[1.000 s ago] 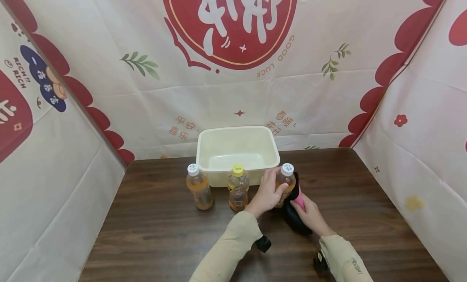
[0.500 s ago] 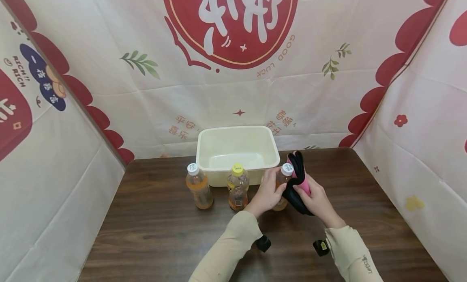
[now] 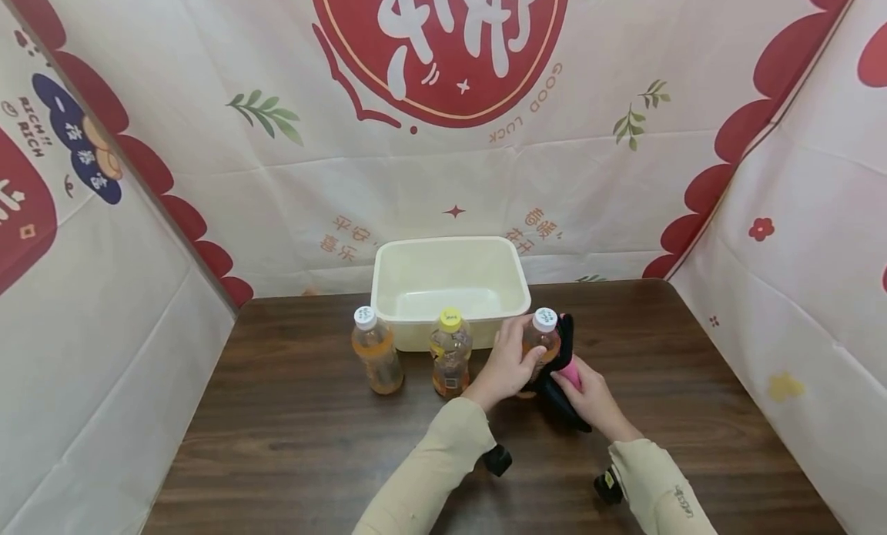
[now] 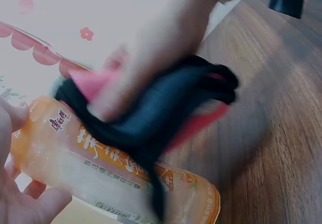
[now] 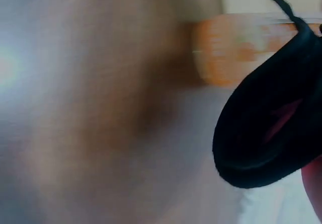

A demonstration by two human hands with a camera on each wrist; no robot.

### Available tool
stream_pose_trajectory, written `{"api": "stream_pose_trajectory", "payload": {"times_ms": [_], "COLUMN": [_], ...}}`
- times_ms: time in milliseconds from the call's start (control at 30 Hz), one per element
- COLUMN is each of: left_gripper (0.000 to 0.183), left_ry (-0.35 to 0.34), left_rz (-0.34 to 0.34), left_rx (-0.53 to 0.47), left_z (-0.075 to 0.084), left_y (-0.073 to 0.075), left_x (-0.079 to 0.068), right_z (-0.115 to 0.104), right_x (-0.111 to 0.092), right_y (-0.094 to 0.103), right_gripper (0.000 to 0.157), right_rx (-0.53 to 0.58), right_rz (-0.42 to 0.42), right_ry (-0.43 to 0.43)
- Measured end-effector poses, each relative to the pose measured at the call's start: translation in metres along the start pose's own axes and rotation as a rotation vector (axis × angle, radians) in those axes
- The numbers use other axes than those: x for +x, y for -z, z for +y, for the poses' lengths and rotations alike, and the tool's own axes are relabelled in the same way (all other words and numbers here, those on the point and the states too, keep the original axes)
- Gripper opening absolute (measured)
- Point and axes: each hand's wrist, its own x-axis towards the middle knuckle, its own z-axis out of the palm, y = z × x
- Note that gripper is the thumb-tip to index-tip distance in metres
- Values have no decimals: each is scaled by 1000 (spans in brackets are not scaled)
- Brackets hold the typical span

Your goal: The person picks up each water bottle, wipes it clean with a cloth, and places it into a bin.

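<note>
My left hand (image 3: 504,368) grips the upper part of a white-capped plastic bottle (image 3: 545,320) that stands on the table at the right of a row. An orange label wraps this bottle (image 4: 108,181) in the left wrist view. In my right hand (image 3: 594,402) is a folded black-and-pink cloth (image 3: 563,406), held against the bottle's right side. Its black face touches or nearly touches the label; motion blur hides the exact contact. The right wrist view shows the black cloth (image 5: 241,158) bunched in a loop beside the bottle's base (image 5: 216,53).
A yellow-capped bottle (image 3: 451,358) and another white-capped bottle (image 3: 377,354) stand to the left on the brown wooden table (image 3: 291,443). Behind them sits a cream plastic bin (image 3: 452,333). Printed fabric walls (image 3: 416,188) enclose the table's back and sides.
My right hand raised the cloth to the bottle's cap half a second ago, and has since brought it back down along the side. My left hand keeps its grip on the bottle.
</note>
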Motion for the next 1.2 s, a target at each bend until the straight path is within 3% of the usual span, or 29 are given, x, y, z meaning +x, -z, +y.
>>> {"api": "stream_pose_trajectory", "payload": {"times_ms": [133,267,500,567,667,767,967,1067,1200], "left_gripper": [48,48,47,49,60,71,55,52,57], "left_ry": [-32,-34,-46,-15,99,186,173,170,162], "left_rz": [8,10,40,58,92,140,237,220,127], "left_rx": [22,33,10,-21,-59,-26,60,50,93], "left_z": [0,0,4,6,12,18,19,17,16], "left_y": [0,0,1,-1,-6,-11,-12,-6,4], "left_x": [0,0,1,1,2,3,5,5,5], "right_z": [19,25,22,22,24,25,24,21,19], "right_x": [-18,-24,-24,-26,-29,-31,-31,-28,-23], "right_y": [-16,-21,-25,-26,-27,-27,-26,-23,-15], "right_gripper": [27,27,23,20,21,23,31,32,23], "right_rx": [-66,-58,-53,-53,-49,-50,-36,-17,10], "right_rz": [-102,-185,-161,-153,-139,-130,-146,-169,-179], "right_ry": [-57,-107,-134,-147,-148,-135,-149,-200,-294]}}
